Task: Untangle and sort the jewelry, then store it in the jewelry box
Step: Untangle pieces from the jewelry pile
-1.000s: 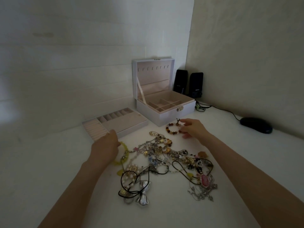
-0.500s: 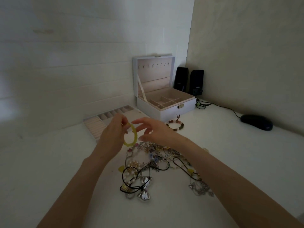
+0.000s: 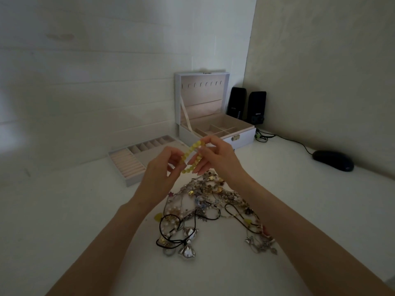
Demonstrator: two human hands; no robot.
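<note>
We hold the yellow beaded bracelet raised above the tangled heap of metal and cord jewelry. Left hand pinches its lower beads; right hand pinches its upper arc. The open white hinged jewelry box stands behind, apart.

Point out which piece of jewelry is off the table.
The yellow beaded bracelet, pinched between the left hand and right hand above the pile; the rest lie tangled on the table.

No legible text; speaker logos too blurred.
</note>
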